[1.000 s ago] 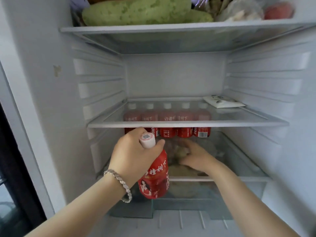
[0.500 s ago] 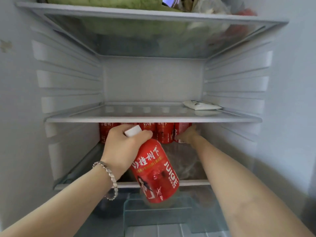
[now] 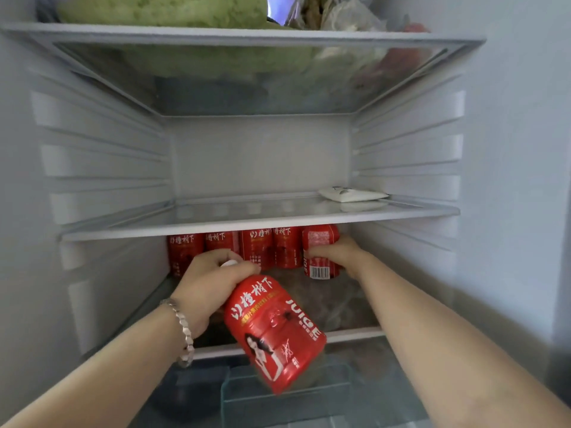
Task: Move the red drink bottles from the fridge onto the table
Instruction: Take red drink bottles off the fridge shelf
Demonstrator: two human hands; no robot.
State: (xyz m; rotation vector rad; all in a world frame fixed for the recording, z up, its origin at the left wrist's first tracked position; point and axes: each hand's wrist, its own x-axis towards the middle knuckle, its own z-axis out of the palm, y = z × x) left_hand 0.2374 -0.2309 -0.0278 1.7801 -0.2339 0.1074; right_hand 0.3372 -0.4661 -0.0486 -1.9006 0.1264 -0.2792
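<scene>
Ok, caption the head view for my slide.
Left hand holds one red bottle; right hand grips a second bottle in the fridge.

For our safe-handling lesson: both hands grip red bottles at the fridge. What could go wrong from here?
The left hand holds its tilted bottle only near its top; it might slip. The right hand grips the end bottle under the glass shelf; pulling could knock neighbouring bottles.

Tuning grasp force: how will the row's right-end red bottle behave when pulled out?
Probably rigid: the right-end bottle shows no dent under the right hand. Glossy sleeve, maybe slippery. Tall and narrow, so apt to tip into its neighbours.
</scene>
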